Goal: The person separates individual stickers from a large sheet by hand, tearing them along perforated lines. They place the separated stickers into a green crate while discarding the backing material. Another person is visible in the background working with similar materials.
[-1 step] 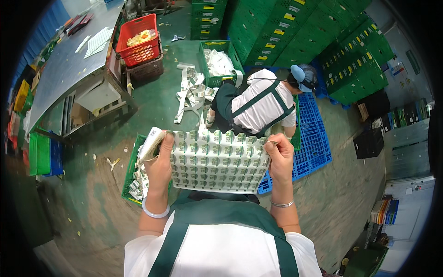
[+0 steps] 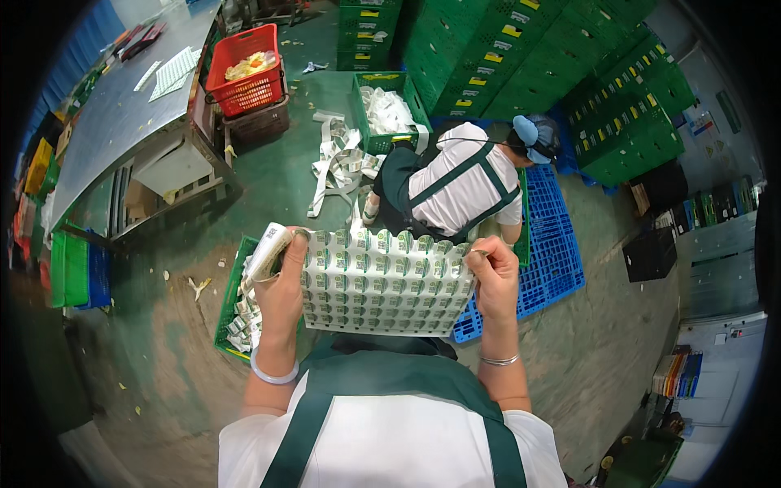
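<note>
One counter (image 2: 122, 130) fills the upper left of the frame; beside it, one red basket (image 2: 246, 98) stands on one dark crate (image 2: 259, 122), probably to keep it off the floor. Left of centre, one green crate (image 2: 236, 286) contains white strips, half hidden by the left hand (image 2: 281, 289). That hand is closed on the upper left corner of the one label sheet (image 2: 382, 285), thumb on top, with the sheet's rolled end (image 2: 270, 248) in the same grip, presumably so the slack stays gathered. The sheet spans the centre, its printed face up; its labels run about eight across, though the foreshortened lower rows make a full count unsafe. Above it lie one heap of loose strips (image 2: 338, 159) and a second strip-filled crate (image 2: 378, 144). Right of centre, one co-worker (image 2: 468, 175) crouches beyond the right hand (image 2: 495, 272), whose thumb and finger pinch the sheet's upper right corner, seemingly to hold it spread between the two hands. Further right lies one blue pallet (image 2: 561, 244).
</note>
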A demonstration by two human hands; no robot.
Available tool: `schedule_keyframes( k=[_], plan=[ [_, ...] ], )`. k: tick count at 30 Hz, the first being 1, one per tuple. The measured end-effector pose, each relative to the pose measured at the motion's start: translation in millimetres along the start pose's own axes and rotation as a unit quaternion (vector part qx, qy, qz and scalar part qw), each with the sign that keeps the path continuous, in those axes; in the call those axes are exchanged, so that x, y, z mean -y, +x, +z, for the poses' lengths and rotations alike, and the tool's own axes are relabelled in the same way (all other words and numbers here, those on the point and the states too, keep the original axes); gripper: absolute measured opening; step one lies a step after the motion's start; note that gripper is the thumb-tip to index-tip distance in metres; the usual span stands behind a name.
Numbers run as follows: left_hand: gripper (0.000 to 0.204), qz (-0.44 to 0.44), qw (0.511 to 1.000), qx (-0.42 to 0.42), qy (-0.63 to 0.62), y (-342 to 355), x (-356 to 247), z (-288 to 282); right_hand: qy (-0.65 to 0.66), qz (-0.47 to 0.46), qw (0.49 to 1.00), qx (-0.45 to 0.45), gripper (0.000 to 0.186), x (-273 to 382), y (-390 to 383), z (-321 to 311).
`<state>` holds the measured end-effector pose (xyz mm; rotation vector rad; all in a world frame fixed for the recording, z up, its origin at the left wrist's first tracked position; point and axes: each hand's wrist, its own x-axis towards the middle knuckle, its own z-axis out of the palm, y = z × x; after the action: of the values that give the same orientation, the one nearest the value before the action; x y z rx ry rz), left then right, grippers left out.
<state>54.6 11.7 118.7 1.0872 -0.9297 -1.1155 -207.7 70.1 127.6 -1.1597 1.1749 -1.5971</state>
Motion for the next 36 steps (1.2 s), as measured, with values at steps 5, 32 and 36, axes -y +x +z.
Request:
schedule_keyframes(
  k=[5,32,36],
  plan=[
    [0.019,-0.031,0.999,0.019,0.012,-4,-1,-6,-0.474,-0.229,0.841,0.122,0.021,45,27,17],
    [0.013,0.044,0.982,0.184,0.021,-31,-41,-33,-0.408,-0.43,0.782,0.191,0.018,134,35,23],
    [0.021,0.242,0.878,0.41,-0.046,-44,-106,-21,-0.23,-0.332,0.915,0.011,0.023,125,39,-14]
  ],
)
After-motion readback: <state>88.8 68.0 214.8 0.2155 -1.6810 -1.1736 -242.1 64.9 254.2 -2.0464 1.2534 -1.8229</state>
